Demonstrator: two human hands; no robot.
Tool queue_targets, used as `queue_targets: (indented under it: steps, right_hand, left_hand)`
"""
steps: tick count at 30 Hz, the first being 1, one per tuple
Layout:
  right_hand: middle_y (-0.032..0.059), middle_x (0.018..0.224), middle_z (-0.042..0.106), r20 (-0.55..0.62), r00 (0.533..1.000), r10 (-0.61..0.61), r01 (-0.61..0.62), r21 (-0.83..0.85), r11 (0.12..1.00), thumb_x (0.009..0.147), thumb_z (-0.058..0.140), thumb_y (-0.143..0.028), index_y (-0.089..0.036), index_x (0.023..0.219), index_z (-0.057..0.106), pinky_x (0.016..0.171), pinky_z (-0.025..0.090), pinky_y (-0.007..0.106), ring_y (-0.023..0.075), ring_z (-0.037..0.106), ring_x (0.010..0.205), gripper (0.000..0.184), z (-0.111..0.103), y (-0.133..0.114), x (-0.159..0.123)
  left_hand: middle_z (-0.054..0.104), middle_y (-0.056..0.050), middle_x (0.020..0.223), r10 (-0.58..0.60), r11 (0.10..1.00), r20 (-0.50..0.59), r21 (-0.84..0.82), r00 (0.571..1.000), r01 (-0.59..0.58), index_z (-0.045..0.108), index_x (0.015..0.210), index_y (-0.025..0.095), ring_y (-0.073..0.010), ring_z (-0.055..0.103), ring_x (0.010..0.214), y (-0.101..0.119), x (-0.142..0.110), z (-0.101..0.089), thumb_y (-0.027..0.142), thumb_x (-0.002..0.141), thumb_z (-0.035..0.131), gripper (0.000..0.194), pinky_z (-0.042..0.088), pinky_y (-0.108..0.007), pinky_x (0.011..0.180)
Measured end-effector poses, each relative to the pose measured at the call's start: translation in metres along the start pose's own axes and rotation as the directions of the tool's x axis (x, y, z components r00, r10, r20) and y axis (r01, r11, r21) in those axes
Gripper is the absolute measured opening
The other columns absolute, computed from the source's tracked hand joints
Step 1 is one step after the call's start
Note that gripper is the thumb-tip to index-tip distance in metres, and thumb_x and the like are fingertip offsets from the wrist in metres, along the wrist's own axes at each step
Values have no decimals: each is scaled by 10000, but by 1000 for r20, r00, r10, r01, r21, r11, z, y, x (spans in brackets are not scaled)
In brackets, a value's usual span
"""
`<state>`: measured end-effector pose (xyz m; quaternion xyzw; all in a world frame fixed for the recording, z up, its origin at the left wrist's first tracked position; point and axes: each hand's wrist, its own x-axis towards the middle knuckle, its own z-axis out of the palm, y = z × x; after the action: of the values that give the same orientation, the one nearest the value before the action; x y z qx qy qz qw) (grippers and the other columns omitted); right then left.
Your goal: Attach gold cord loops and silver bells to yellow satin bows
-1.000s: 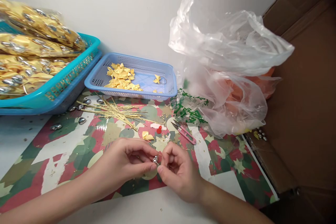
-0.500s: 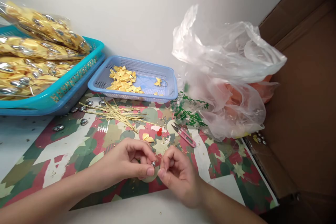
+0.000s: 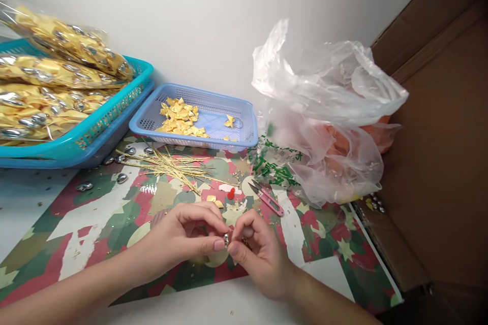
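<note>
My left hand [image 3: 186, 238] and my right hand [image 3: 259, 254] meet over the patterned paper [image 3: 95, 213] near the table's front. Both pinch a small silver bead [image 3: 226, 239] between thumb and fingertips. Whether a thin wire runs through it I cannot make out. A small yellow ribbon piece [image 3: 213, 199] and a red bit [image 3: 231, 193] lie just beyond my fingers. Pink thread snips [image 3: 268, 196] rest to the right of them. A bundle of gold wires [image 3: 171, 165] lies further back.
A pale blue basket [image 3: 244, 111] with yellow ribbon bows stands at the wall. Left of it, teal baskets [image 3: 95, 122] hold bags of finished gold pieces. Loose silver beads [image 3: 122, 177] lie nearby. A crumpled plastic bag [image 3: 324, 111] and a cardboard box [image 3: 438, 137] fill the right.
My hands have stayed pinched together on the bead, with small finger shifts. The view has tilted down a little, so the baskets and bag sit lower in the picture.
</note>
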<state>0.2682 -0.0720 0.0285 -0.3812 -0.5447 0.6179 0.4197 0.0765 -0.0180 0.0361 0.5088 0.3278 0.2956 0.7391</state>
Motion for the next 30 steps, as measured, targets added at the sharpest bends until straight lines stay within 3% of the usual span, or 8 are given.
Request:
queue_targets:
  steps: [3,6,9,12,14,16,20,30]
  right_hand:
    - [-46,718,514,5,1000,-15,15,11,1000,929,605,-330,-239,913,483,588,357,244,100,450,618,153,1,1,0]
    - [-43,734,538,9,1000,-22,22,5,1000,930,604,-310,-244,929,498,589,383,240,96,485,615,126,2,2,-1]
    - [-18,787,603,-16,995,-103,100,-152,983,921,605,-299,-253,981,544,649,453,278,133,584,701,97,2,-3,1]
    - [52,1012,672,-69,933,-354,273,-507,818,869,671,-337,-243,1012,622,847,463,398,220,623,978,178,1,-10,4]
    - [68,1082,681,-45,881,-472,349,-613,709,867,683,-348,-231,994,656,897,446,418,231,620,1040,175,1,-13,7]
    - [48,1004,708,-13,858,-513,400,-610,684,896,660,-310,-224,950,671,857,463,379,194,650,967,102,2,-14,8]
    - [28,916,734,1,844,-537,431,-599,675,917,637,-255,-217,890,686,809,472,350,164,664,878,68,5,-13,9]
    - [30,786,761,-21,837,-547,421,-613,668,873,710,-272,-178,880,713,726,472,330,148,662,730,95,5,-8,8]
  left_hand:
    - [614,-8,778,85,989,-11,121,996,-83,806,740,269,-126,582,696,2,-1,-1,230,722,793,46,494,-204,575]
    - [588,-1,753,76,979,14,187,997,-77,779,688,239,-120,567,677,5,-1,-2,229,745,769,58,478,-202,570]
    - [573,9,744,50,972,49,227,998,-59,733,679,215,-119,563,656,10,-3,-2,243,790,725,115,465,-211,564]
    - [587,16,734,171,886,72,424,983,-185,723,704,224,-118,564,679,18,-6,-1,199,839,668,149,452,-214,604]
    - [596,24,725,280,789,101,542,955,-288,717,715,233,-114,571,698,23,-9,1,150,859,636,185,447,-212,641]
    - [601,33,728,352,733,125,579,927,-357,710,733,242,-107,581,701,25,-12,3,124,869,624,200,449,-205,651]
    - [596,41,725,397,704,147,584,906,-404,701,757,251,-102,587,690,24,-16,4,133,878,639,180,455,-188,631]
    - [617,35,744,333,746,144,564,932,-354,661,720,222,-93,596,666,26,-14,2,106,891,591,218,471,-168,601]
